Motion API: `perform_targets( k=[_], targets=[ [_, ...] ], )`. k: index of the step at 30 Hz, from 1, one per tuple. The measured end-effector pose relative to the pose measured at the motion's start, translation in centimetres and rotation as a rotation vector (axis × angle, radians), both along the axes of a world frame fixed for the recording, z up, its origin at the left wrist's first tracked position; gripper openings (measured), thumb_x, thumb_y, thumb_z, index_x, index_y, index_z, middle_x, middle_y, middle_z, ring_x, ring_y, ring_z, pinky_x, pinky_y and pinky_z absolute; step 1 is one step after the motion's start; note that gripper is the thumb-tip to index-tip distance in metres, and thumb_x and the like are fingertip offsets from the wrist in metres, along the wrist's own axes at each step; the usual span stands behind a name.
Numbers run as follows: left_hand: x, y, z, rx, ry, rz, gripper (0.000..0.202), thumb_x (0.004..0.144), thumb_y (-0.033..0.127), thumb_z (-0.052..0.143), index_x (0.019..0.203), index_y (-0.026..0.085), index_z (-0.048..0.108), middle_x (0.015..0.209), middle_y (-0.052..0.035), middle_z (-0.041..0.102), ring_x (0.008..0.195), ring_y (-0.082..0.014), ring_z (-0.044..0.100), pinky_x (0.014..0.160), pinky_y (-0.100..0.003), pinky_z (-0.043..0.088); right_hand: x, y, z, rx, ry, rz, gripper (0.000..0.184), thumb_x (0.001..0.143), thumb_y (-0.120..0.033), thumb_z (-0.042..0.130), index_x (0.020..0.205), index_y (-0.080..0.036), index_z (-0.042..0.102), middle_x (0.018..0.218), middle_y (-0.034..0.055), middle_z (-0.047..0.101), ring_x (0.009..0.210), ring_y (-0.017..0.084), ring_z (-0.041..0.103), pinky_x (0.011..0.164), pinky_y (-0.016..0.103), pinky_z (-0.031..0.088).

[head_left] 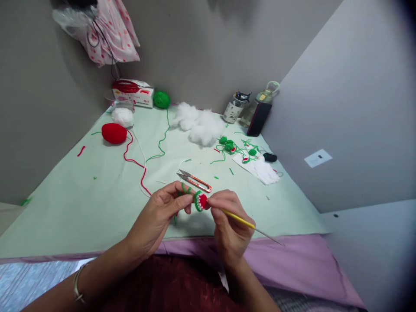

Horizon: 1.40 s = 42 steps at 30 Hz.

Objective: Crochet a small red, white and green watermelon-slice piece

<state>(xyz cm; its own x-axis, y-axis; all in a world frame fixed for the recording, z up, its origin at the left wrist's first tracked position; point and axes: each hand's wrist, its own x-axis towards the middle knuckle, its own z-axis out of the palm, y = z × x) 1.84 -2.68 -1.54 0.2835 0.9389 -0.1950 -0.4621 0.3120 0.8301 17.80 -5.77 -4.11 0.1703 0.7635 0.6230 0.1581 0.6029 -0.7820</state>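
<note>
My left hand (170, 206) pinches the left edge of a small round crochet piece (200, 201), red in the middle with a white ring and a green rim. Green yarn loops over its index finger, and short green and red ends hang below. My right hand (231, 223) is closed around a crochet hook with a yellow handle (238, 219); its bare metal end points down to the right. The fingertips of that hand touch the piece's right side, and the working tip is hidden there. Orange-handled thread snips (196, 181) lie just beyond the hands.
Red (114, 133), white (122, 117) and green yarn balls (161, 99) sit at the back left, strands trailing forward. White stuffing (198, 123) lies at the back middle. Small green crochet pieces (229, 146), a white tissue (258, 168), a pen cup (234, 109), a bottle and a phone (259, 119) stand right.
</note>
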Motion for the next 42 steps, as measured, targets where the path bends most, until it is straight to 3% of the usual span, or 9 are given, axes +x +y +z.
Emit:
perform_targets(
  k=[8,14,18,21,25,28,31,36,42],
  targets=[
    [-0.5,0.2,-0.2,0.102,0.09,-0.037,0.013,0.081,0.029,0.084,0.078,0.02,0.076,0.071,0.0007,0.061,0.065,-0.0138,0.048,0.063,-0.027,0.038,0.1,0.5,0.0,-0.059,0.025,0.076,0.023,0.098,-0.016,0.068,0.109,-0.032,0.081,0.088,0.0022,0.071,0.083,0.017,0.067,0.071,0.032,0.056],
    [-1.0,0.8,-0.5,0.064,0.119,-0.151,0.015,0.077,0.031,0.086,0.078,0.02,0.075,0.07,0.0016,0.056,0.063,-0.0126,0.042,0.058,-0.025,0.033,0.1,1.4,-0.6,-0.167,0.124,0.162,0.012,0.096,-0.031,0.072,0.098,-0.031,0.084,0.096,0.0052,0.074,0.093,0.02,0.07,0.08,0.036,0.06],
    [-1.4,1.5,-0.3,0.007,0.11,-0.217,0.029,0.076,0.03,0.085,0.104,0.022,0.082,0.07,0.0031,0.054,0.057,-0.0108,0.034,0.053,-0.026,0.026,-0.1,1.7,-0.5,-0.166,0.228,0.217,0.014,0.092,-0.039,0.077,0.09,-0.027,0.083,0.081,0.0039,0.071,0.081,0.02,0.069,0.071,0.035,0.059],
    [-1.7,1.7,-0.1,-0.009,0.068,-0.272,0.056,0.074,0.028,0.087,0.13,0.026,0.077,0.085,-0.0005,0.063,0.064,-0.0122,0.044,0.053,-0.025,0.029,-0.2,1.8,-0.4,-0.189,0.27,0.24,0.017,0.09,-0.042,0.078,0.086,-0.026,0.083,0.077,0.0031,0.07,0.077,0.019,0.067,0.067,0.033,0.057],
    [-1.7,1.6,-0.1,-0.017,0.037,-0.311,0.073,0.074,0.029,0.088,0.144,0.029,0.068,0.108,-0.0065,0.07,0.085,-0.0183,0.058,0.061,-0.025,0.036,-0.2,1.9,-0.6,-0.202,0.3,0.231,0.016,0.09,-0.042,0.078,0.087,-0.027,0.082,0.08,0.0033,0.071,0.078,0.019,0.067,0.067,0.033,0.056],
    [-1.2,1.3,-0.4,-0.024,0.015,-0.266,0.073,0.076,0.028,0.09,0.145,0.029,0.066,0.102,-0.0039,0.069,0.086,-0.0164,0.058,0.064,-0.024,0.037,-0.1,1.8,-0.8,-0.175,0.273,0.24,0.01,0.093,-0.036,0.076,0.092,-0.029,0.084,0.084,0.0033,0.072,0.082,0.018,0.067,0.071,0.033,0.057],
    [-0.7,1.1,-0.7,-0.046,0.01,-0.238,0.074,0.078,0.031,0.089,0.148,0.029,0.063,0.097,-0.0012,0.068,0.074,-0.0121,0.051,0.061,-0.024,0.034,-0.2,1.6,-1.1,-0.158,0.257,0.229,0.01,0.095,-0.03,0.075,0.098,-0.032,0.084,0.09,0.0031,0.071,0.087,0.018,0.067,0.075,0.032,0.056],
    [-0.4,1.0,-0.5,-0.063,0.009,-0.242,0.078,0.078,0.029,0.088,0.151,0.028,0.059,0.092,-0.0014,0.068,0.071,-0.0132,0.049,0.06,-0.025,0.033,-0.2,1.6,-1.1,-0.171,0.305,0.266,0.011,0.095,-0.027,0.074,0.098,-0.031,0.084,0.093,0.0021,0.067,0.075,0.013,0.064,0.064,0.027,0.055],
    [-1.0,1.2,-0.2,-0.093,0.026,-0.256,0.074,0.075,0.031,0.087,0.145,0.025,0.065,0.075,0.0044,0.053,0.057,-0.009,0.027,0.052,-0.024,0.024,0.6,2.0,-0.3,-0.217,0.418,0.246,0.01,0.094,-0.033,0.074,0.089,-0.025,0.079,0.084,0.002,0.065,0.064,0.012,0.059,0.055,0.026,0.054]
  ],
)
